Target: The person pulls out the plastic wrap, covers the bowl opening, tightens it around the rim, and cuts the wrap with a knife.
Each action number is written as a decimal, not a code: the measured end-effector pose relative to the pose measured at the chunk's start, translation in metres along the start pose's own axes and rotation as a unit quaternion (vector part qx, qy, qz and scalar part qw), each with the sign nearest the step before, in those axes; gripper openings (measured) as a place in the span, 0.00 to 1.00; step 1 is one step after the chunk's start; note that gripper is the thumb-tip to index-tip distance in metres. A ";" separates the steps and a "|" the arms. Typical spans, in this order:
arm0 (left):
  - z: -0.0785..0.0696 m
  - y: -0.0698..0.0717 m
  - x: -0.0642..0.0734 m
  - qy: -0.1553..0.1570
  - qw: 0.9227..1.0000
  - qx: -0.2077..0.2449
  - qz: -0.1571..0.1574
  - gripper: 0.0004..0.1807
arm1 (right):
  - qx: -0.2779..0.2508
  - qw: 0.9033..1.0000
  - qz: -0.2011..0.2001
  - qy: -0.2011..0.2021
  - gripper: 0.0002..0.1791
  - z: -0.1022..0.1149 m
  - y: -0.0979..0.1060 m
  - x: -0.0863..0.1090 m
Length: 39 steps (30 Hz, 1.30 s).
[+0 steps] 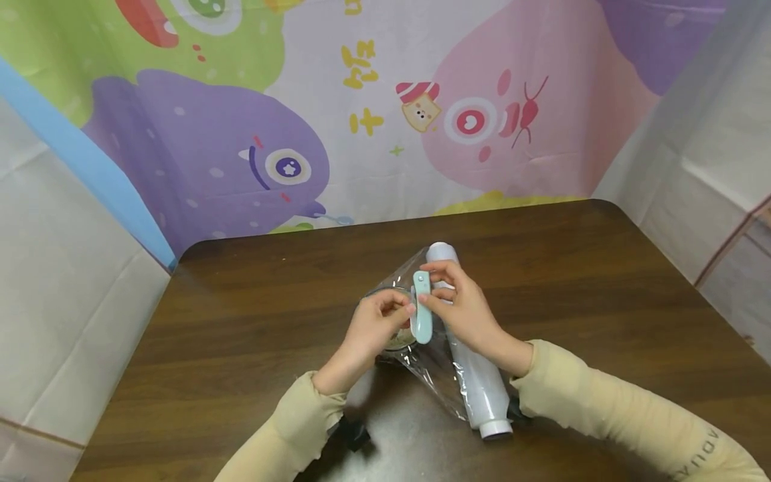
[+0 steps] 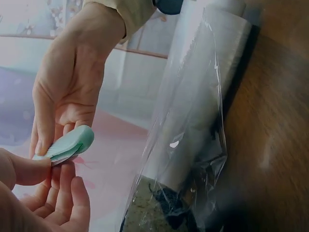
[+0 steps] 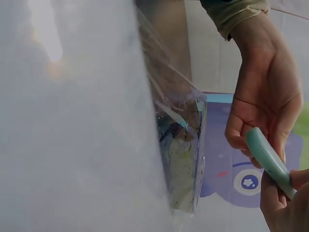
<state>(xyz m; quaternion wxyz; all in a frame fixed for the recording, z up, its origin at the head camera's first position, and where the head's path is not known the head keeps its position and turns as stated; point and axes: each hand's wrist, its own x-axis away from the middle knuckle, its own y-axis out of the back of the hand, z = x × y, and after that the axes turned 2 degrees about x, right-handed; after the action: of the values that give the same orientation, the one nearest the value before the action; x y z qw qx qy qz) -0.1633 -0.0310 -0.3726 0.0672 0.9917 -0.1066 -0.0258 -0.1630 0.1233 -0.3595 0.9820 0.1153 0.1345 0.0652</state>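
Observation:
A mint-green folding knife (image 1: pixel 424 325) is held up between both hands, above a bowl and a film roll. My right hand (image 1: pixel 466 311) grips its handle near the upper, pivot end, thumb against fingers. The left hand (image 1: pixel 376 325) pinches at the knife's side edge, where a thin pale strip shows along the slot in the left wrist view. Below the hands sits a round bowl (image 1: pixel 400 340) with food in it, partly hidden by the left hand. Clear cling film (image 1: pixel 435 368) stretches over the bowl from a thick white roll (image 1: pixel 480 385) lying beside it.
The dark wooden table (image 1: pixel 253 348) carries the roll and bowl near its front half. Behind it hangs a cartoon-print curtain (image 1: pixel 373 167), with pale cloth panels (image 1: pixel 66 288) at the sides. A small black object (image 1: pixel 357 435) shows beside the left sleeve.

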 end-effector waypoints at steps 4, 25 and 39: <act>-0.001 0.004 0.002 -0.020 0.996 -0.089 -0.016 0.04 | 0.041 0.999 -0.002 0.020 0.22 0.001 0.000 0.002; -0.011 0.023 -0.009 -0.166 0.949 -0.267 -0.021 0.04 | 0.219 0.965 0.141 0.036 0.17 0.010 0.036 0.008; -0.015 0.030 -0.017 -0.230 0.902 -0.346 0.114 0.04 | 0.282 0.917 0.275 0.069 0.15 0.016 0.041 0.009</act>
<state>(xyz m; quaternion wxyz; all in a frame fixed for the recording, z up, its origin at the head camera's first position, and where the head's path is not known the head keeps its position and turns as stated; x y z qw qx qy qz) -0.1854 -0.0539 -0.3527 0.3824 0.8534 -0.2162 -0.2806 -0.1541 0.1613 -0.3365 0.8405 0.4151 0.1775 0.2996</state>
